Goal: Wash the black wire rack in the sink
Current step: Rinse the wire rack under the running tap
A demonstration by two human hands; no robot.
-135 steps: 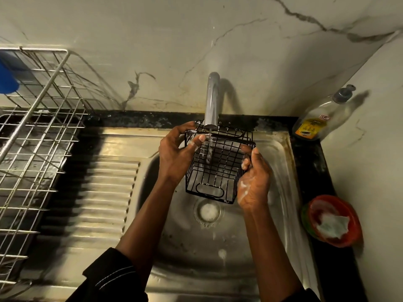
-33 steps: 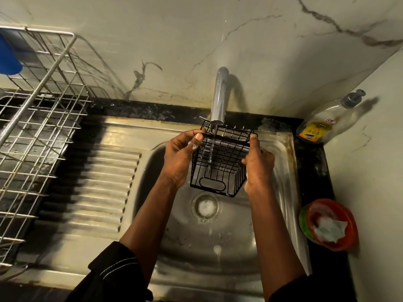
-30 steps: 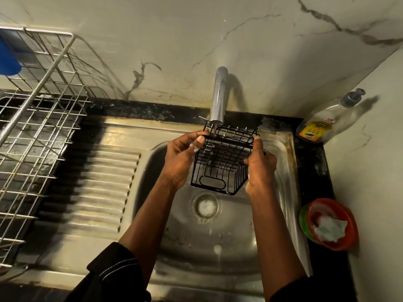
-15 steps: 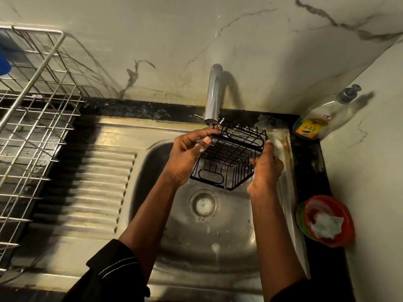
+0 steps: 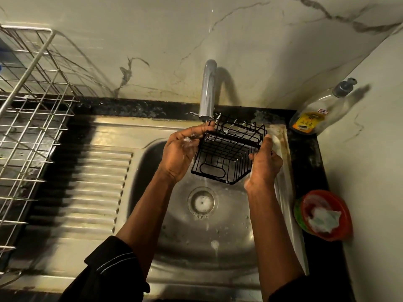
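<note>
Both hands hold the black wire rack (image 5: 226, 152) tilted over the sink (image 5: 218, 247), just below the tap (image 5: 207, 92). The left hand (image 5: 181, 153) pinches its left edge; the right hand (image 5: 265, 165) clasps its right side.

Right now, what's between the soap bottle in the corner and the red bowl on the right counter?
In the head view, only bare dark countertop runs between the soap bottle and the red bowl; nothing stands there.
</note>
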